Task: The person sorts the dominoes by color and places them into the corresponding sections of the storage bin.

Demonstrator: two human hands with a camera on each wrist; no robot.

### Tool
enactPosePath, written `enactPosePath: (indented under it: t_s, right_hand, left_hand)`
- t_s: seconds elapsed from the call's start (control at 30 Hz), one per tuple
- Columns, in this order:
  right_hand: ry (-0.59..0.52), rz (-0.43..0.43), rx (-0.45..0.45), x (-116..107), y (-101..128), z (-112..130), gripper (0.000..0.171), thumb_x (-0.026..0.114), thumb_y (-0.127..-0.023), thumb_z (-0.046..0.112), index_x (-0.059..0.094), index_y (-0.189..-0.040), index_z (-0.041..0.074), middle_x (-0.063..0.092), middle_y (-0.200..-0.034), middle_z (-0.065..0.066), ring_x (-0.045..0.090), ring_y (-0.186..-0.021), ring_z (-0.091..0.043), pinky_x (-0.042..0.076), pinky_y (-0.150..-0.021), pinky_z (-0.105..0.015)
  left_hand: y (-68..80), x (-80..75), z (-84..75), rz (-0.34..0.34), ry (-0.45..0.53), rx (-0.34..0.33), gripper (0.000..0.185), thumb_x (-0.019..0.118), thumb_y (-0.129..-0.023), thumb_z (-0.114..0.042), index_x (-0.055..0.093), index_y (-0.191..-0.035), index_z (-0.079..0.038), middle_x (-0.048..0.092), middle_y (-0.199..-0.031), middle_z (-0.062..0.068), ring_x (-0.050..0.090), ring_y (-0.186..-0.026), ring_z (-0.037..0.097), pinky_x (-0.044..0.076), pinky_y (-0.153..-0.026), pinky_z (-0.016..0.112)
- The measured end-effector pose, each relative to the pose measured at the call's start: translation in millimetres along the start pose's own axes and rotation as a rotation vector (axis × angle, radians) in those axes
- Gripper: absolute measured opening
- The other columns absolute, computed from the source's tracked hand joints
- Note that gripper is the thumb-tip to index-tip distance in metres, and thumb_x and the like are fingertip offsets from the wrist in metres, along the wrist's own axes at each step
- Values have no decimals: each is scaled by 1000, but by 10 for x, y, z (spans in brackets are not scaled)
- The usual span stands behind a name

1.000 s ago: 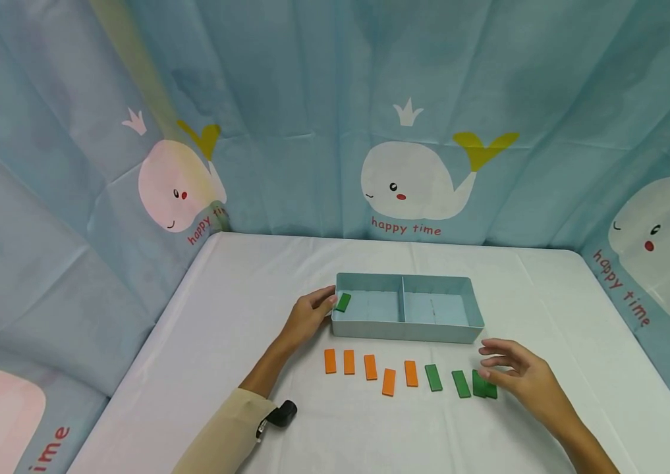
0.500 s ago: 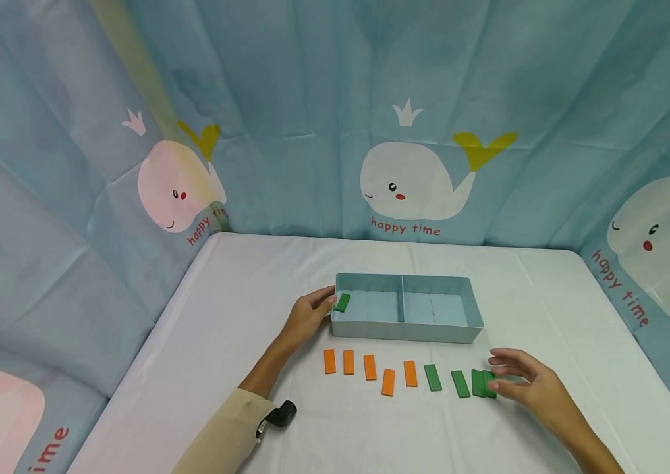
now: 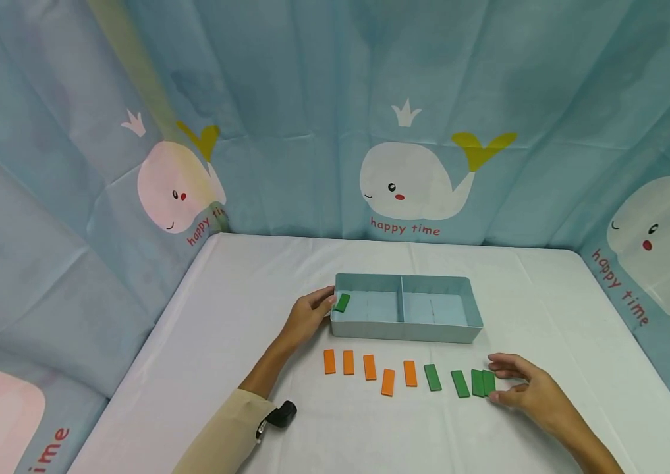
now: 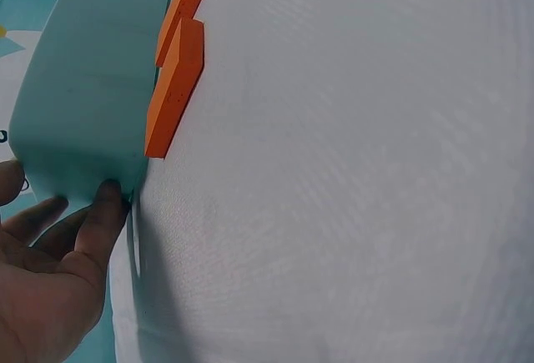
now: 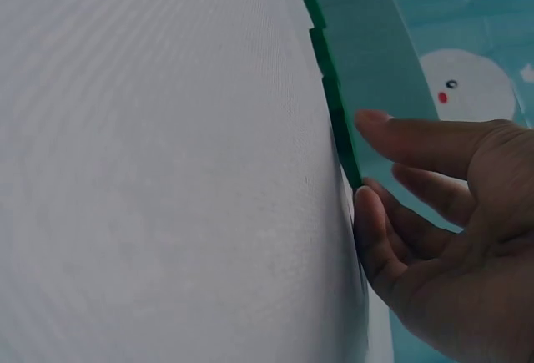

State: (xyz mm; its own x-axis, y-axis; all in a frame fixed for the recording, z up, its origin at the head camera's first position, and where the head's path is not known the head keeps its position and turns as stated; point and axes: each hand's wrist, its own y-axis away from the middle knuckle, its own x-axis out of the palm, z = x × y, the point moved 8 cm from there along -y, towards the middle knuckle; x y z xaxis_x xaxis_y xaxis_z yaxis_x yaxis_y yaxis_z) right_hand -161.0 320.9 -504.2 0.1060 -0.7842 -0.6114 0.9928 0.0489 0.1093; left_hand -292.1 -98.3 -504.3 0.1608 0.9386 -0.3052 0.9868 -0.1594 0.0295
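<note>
Against the left end of the blue-grey two-compartment box [image 3: 408, 331], my left hand [image 3: 304, 319] rests its fingertips on the outer wall. In the left wrist view its fingers [image 4: 98, 221] lie slightly bent on that wall. One green tile [image 3: 342, 303] leans in the box's left compartment. My right hand [image 3: 533, 392] is low over the table, thumb and fingers apart, at the right edge of the last green tile [image 3: 489, 382]. That tile partly overlaps its green neighbour [image 3: 477, 383]. The right wrist view shows fingertips [image 5: 367, 200] right at the tile's end.
In a row before the box lie several orange tiles [image 3: 369, 367], then two more separate green tiles [image 3: 432, 378]. A white cloth covers the table [image 3: 263, 263]. Whale-print curtains [image 3: 311, 131] hang behind and at the sides.
My right hand has moved slightly right and lower, off the top of the green tiles to the end tile's right edge. That overlapping pair now shows fully. My left hand stays at the box.
</note>
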Motion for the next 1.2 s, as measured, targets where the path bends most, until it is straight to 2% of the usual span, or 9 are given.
enactPosePath:
  t_s: [0.43,0.63,0.77,1.2]
  right_hand:
    - [34,8,26,43,18,-31,73,92,-74,1,64,-141,6,68,-131,-16,63,-86,-10,56,-72,-24]
    - [115,-15,9,38,11,-10,71,93,-75,6,65,-140,7,70,-128,-12,58,-93,-3,56,-73,-23]
    - [128,-27,-8,35,8,8,71,94,-75,7,65,-140,6,70,-127,-11,56,-96,0,57,-74,-22]
    - [148,-32,-7,28,3,36,72,94,-78,10,62,-143,5,71,-125,-10,58,-99,-3,58,-76,-22]
  left_hand:
    - [-12,4,41,0,9,-1,55,62,-109,-38,53,-157,-9,55,-159,8,48,-150,29,44,-122,47]
    - [-21,10,39,7,10,4,54,60,-111,-36,53,-157,-9,55,-159,9,49,-149,29,45,-120,48]
    - [-23,9,43,7,10,2,53,59,-111,-36,53,-157,-9,55,-158,9,49,-149,30,46,-119,48]
    - [-25,18,41,10,6,-8,51,58,-112,-31,52,-157,-9,54,-159,9,51,-148,30,52,-113,44]
